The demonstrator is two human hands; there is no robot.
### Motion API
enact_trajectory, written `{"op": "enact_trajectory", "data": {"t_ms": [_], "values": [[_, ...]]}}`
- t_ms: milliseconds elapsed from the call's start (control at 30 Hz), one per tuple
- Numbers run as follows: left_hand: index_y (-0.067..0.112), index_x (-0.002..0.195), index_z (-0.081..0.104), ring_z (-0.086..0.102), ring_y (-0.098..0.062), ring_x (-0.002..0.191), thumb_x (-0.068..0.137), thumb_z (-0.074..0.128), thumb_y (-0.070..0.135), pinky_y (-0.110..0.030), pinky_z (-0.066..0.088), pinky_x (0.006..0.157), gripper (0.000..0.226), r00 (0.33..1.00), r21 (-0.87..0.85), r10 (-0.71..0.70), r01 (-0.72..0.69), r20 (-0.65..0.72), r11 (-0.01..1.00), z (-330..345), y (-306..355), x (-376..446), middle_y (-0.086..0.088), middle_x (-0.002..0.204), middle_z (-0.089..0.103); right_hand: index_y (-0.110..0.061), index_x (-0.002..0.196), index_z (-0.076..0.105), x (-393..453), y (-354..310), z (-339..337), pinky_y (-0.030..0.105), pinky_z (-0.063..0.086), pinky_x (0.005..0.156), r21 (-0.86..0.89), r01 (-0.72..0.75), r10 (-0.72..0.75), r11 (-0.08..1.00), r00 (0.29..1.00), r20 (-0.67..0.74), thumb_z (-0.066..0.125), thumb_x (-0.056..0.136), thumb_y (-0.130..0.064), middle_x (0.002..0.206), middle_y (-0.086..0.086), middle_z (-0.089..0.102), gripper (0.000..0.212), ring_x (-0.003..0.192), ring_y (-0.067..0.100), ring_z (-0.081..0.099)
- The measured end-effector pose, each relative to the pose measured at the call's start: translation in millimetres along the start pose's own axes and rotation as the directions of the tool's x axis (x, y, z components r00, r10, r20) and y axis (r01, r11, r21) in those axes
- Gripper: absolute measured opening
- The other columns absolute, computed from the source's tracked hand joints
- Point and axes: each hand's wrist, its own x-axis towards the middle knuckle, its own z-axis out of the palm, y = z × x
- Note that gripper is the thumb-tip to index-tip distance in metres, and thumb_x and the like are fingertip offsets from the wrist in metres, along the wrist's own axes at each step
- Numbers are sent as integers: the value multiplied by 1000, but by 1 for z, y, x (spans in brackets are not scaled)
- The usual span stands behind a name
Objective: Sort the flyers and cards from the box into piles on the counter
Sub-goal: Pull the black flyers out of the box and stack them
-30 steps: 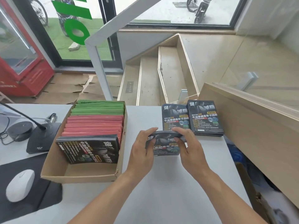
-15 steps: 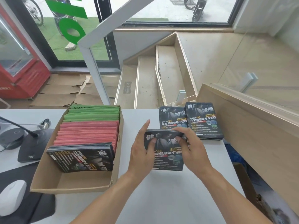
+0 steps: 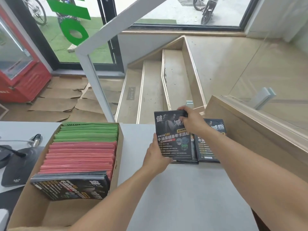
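Your black flyer [image 3: 173,139] (glossy, white and yellow print) sits just right of the box [image 3: 119,157]; your left hand [image 3: 155,160] pinches its lower corner, your right hand [image 3: 191,120] grips its top edge.

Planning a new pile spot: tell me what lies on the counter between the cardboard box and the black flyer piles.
In the head view, only bare counter separates the box from the flyer piles; the left hand reaches across it.

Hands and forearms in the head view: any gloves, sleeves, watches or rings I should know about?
None visible. The left hand and right hand are bare, with no gloves, and I see no rings. Both forearms are uncovered to the frame's lower edge, with no watch or band at either wrist.
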Motion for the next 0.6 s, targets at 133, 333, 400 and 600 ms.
{"op": "enact_trajectory", "data": {"t_ms": [133,333,400,600], "values": [[26,159,-11,23,-25,148,75,83,26,-40,26,122,127,993,229,-34,8,110,973,15,-8,2,-3,156,30,-19,127,56,29,18,15,41,52,86,-613,-23,65,790,997,46,59,91,-4,116,7,55,39,102,26,55],[25,161,-4,1,-18,155,84,72,12,-39,13,126,108,999,168,20,-25,31,986,26,-20,-1,1,166,17,-18,141,50,56,47,16,53,19,121,-854,164,45,494,976,213,50,89,-12,141,11,51,52,135,33,41],[25,161,-1,3,-18,155,82,70,9,-40,13,126,107,999,139,36,-36,5,990,28,-23,2,3,164,23,-24,150,40,58,47,15,54,6,123,-823,217,53,525,957,285,49,90,-12,151,10,45,63,142,32,36],[28,160,8,1,-13,155,88,67,8,-34,0,125,96,1000,78,20,-20,3,997,27,-20,4,16,159,35,-28,144,47,62,46,22,52,2,124,-693,216,48,688,939,340,48,89,-15,141,3,59,57,133,26,49]]}}
